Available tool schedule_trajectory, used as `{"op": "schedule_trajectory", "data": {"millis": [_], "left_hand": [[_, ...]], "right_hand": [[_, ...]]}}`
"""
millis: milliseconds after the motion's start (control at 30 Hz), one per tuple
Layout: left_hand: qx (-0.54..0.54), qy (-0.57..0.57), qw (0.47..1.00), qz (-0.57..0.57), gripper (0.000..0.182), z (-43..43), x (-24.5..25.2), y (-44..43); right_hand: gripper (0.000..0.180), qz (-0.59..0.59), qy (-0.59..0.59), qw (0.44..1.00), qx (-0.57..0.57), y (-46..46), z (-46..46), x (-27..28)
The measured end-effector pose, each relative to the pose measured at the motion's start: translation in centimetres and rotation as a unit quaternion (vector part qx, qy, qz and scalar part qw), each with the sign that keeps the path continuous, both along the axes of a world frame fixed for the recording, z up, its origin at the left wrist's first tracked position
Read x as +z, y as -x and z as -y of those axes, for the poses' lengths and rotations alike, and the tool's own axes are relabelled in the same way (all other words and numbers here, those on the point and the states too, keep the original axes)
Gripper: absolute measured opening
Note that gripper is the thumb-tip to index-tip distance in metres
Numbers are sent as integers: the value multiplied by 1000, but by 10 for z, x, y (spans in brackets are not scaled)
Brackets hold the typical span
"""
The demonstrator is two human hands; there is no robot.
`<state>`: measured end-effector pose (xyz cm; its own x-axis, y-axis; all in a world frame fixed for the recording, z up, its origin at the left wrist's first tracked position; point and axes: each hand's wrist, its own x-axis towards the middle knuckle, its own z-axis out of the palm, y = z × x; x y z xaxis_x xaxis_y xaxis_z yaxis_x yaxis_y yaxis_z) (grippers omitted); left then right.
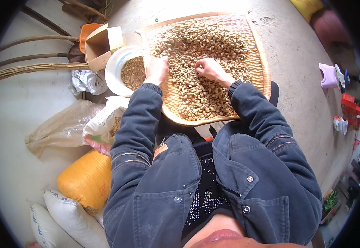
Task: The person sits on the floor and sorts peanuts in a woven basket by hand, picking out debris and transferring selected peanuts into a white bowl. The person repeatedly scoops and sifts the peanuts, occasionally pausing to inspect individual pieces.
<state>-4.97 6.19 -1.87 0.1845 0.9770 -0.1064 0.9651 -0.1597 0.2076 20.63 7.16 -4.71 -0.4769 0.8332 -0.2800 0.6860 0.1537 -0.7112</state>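
A woven wicker winnowing tray lies before me, close to my knees. A thick layer of small tan beans or nuts covers much of it, with a thinner patch across the middle. At the tray's left side is my left hand, its curled fingers against the edge of the layer; the fingertips are hidden. My right hand hovers over or touches the middle of the layer, thumb and forefinger drawn together. Whether a piece sits between them is too small to tell.
Left of the tray stands a white plastic bucket of brown flaky bits. Beyond it are a cardboard box and long wooden handles. Nearer me lie an open sack, an orange sack and white sacks. A purple plastic stool is far right.
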Motion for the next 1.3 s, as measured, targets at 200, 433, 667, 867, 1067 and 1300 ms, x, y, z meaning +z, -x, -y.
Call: {"op": "schedule_trajectory", "data": {"millis": [200, 433, 667, 867, 1067, 1300], "left_hand": [[-22, -17, 992, -126, 14, -10, -11, -22], [-36, -21, 992, -118, 15, -13, -16, -18], [-3, -24, 998, -59, 20, -16, -21, -10], [210, 74, 829, 513, 18, -6, 5, -2], [269, 198, 578, 745, 8, 18, 33, 9], [232, 286, 423, 828, 26, 25, 28, 16]], "right_hand": [[24, -81, -21, 996, -18, -12, 17, -6], [24, -92, 1, 995, -44, -9, 23, -3], [25, -87, 1, 994, -60, 9, 20, -2], [20, -6, -66, 998, -18, 23, 17, -10], [17, 41, -82, 995, 34, 32, 12, -3], [19, -480, 386, 771, -159, -15, 15, 14]]}}
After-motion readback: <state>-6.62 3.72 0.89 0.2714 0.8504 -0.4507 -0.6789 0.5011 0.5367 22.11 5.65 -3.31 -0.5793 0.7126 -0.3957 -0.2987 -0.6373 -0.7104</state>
